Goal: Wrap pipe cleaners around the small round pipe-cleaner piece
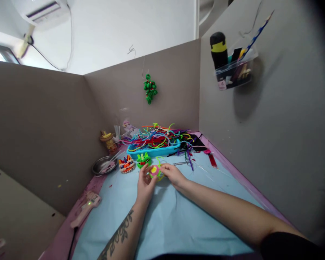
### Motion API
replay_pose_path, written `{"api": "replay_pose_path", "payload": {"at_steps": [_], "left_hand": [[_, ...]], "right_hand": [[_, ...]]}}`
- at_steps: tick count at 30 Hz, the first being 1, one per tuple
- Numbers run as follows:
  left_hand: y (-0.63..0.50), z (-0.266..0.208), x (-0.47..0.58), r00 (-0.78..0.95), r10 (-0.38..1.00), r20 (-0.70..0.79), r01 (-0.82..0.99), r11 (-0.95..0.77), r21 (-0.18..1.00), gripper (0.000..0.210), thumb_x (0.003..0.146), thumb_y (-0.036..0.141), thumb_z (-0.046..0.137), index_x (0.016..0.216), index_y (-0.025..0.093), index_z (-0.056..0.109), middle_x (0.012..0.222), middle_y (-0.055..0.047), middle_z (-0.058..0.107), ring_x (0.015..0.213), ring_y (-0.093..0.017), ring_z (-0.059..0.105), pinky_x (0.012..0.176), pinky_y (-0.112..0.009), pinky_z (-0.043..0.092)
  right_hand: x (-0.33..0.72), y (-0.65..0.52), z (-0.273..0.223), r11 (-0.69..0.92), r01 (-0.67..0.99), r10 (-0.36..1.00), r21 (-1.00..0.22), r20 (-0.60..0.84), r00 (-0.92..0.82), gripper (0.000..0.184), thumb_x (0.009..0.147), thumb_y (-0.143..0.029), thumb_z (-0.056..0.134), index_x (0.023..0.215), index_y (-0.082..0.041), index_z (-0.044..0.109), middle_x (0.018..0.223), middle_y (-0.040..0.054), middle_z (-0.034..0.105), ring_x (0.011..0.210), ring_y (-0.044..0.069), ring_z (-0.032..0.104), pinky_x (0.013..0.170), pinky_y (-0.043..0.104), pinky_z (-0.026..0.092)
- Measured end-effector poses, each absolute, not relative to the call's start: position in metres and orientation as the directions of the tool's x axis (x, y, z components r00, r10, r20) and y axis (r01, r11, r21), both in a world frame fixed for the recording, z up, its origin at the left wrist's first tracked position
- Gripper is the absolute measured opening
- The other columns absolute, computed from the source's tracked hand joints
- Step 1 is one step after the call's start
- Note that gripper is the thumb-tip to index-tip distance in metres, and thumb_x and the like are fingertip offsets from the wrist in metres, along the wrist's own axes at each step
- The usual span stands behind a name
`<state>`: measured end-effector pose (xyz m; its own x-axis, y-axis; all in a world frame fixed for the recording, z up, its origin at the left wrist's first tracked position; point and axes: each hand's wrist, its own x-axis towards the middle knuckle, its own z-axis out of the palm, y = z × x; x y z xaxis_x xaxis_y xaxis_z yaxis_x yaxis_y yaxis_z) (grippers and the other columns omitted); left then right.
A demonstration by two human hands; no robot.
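Between my hands is a small round pipe-cleaner piece [155, 171], pink with a yellow middle and lime-green strands around it. My left hand [146, 180] grips it from the left, thumb and fingers bent about its edge. On the other side my right hand [172, 174] pinches at its right edge, where a lime-green strand sticks up. Just behind my left hand sits a green pipe-cleaner animal head [143, 160]. An orange, white and blue one [126, 164] lies to its left. Scissors [181, 163] rest to the right of my right hand.
A blue tray [154, 151] heaped with colourful pipe cleaners stands at the back. At left are a metal bowl [104, 165], a yellow-lidded jar [109, 142] and a pink glue gun [87, 208] with its cord. Grey partitions surround the table; a clear bin [236, 72] hangs on the right one.
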<state>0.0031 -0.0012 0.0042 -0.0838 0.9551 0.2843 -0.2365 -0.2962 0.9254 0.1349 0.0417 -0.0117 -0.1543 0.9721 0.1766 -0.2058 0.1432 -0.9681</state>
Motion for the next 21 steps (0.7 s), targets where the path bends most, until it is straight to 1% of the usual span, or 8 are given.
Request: {"api": "replay_pose_path", "payload": {"at_steps": [2,5,7,9,11,13,17,21], "left_hand": [[0.003,0.001,-0.001,-0.117,0.967,0.227,-0.263,-0.251,0.932,0.056,0.064,0.024,0.071,0.114,0.021,0.046,0.11,-0.012,0.059,0.093,-0.02,0.06,0.076,-0.028,0.047],[0.008,-0.004,-0.006,-0.145,0.979,0.143,-0.296,-0.18,0.938,0.054,0.063,0.027,0.072,0.111,0.019,0.049,0.104,-0.012,0.062,0.083,-0.019,0.063,0.068,-0.027,0.047],[0.01,-0.006,-0.008,-0.173,0.978,0.115,-0.311,-0.165,0.936,0.053,0.061,0.028,0.074,0.109,0.017,0.052,0.102,-0.012,0.063,0.082,-0.019,0.063,0.067,-0.026,0.047],[0.011,-0.007,-0.008,-0.185,0.977,0.105,-0.32,-0.16,0.934,0.051,0.06,0.027,0.074,0.106,0.017,0.054,0.102,-0.012,0.064,0.084,-0.019,0.063,0.068,-0.026,0.047],[0.012,-0.008,-0.008,-0.175,0.979,0.103,-0.325,-0.156,0.933,0.048,0.061,0.027,0.073,0.104,0.016,0.056,0.101,-0.012,0.064,0.086,-0.019,0.062,0.07,-0.027,0.047],[0.012,-0.01,-0.008,-0.159,0.982,0.1,-0.333,-0.148,0.931,0.046,0.061,0.028,0.073,0.102,0.016,0.058,0.1,-0.011,0.064,0.085,-0.019,0.062,0.071,-0.027,0.047],[0.013,-0.012,-0.009,-0.137,0.985,0.106,-0.321,-0.146,0.936,0.044,0.061,0.029,0.072,0.101,0.016,0.06,0.1,-0.01,0.064,0.086,-0.019,0.062,0.073,-0.029,0.047],[0.012,-0.012,-0.008,-0.153,0.982,0.109,-0.26,-0.146,0.954,0.043,0.059,0.03,0.073,0.097,0.015,0.061,0.096,-0.01,0.066,0.084,-0.019,0.063,0.073,-0.03,0.047]], "right_hand": [[0.135,0.04,-0.011,0.222,-0.091,0.967,-0.971,0.231,-0.109,0.028,0.069,-0.042,0.059,0.057,-0.018,0.055,0.066,0.0004,0.052,0.073,0.017,0.05,0.07,0.029,0.039],[0.141,0.036,-0.007,0.391,0.156,0.919,-0.907,0.394,-0.009,0.014,0.072,-0.032,0.058,0.075,-0.019,0.058,0.089,0.0042,0.053,0.089,0.019,0.049,0.081,0.033,0.039],[0.146,0.033,-0.005,0.536,0.323,0.834,-0.78,0.549,-0.057,0.016,0.074,-0.024,0.056,0.089,-0.02,0.058,0.104,0.0072,0.05,0.1,0.021,0.046,0.087,0.036,0.038],[0.15,0.03,-0.003,0.685,0.434,0.71,-0.585,0.669,-0.221,0.019,0.077,-0.018,0.053,0.094,-0.022,0.06,0.112,0.0087,0.047,0.107,0.022,0.042,0.092,0.039,0.035],[0.153,0.028,-0.003,0.762,0.489,0.616,-0.424,0.708,-0.345,0.021,0.078,-0.015,0.051,0.095,-0.023,0.062,0.113,0.009,0.047,0.109,0.023,0.04,0.094,0.04,0.034],[0.154,0.028,-0.004,0.782,0.529,0.57,-0.33,0.722,-0.392,0.022,0.08,-0.015,0.05,0.096,-0.023,0.062,0.113,0.0094,0.048,0.108,0.023,0.04,0.093,0.041,0.035],[0.153,0.029,-0.007,0.802,0.565,0.488,-0.191,0.755,-0.438,0.021,0.082,-0.018,0.049,0.098,-0.023,0.062,0.112,0.0098,0.05,0.107,0.024,0.041,0.09,0.041,0.038],[0.153,0.029,-0.008,0.806,0.581,0.441,-0.11,0.766,-0.467,0.02,0.082,-0.02,0.05,0.098,-0.023,0.06,0.112,0.0097,0.051,0.106,0.023,0.042,0.089,0.042,0.038]]}}
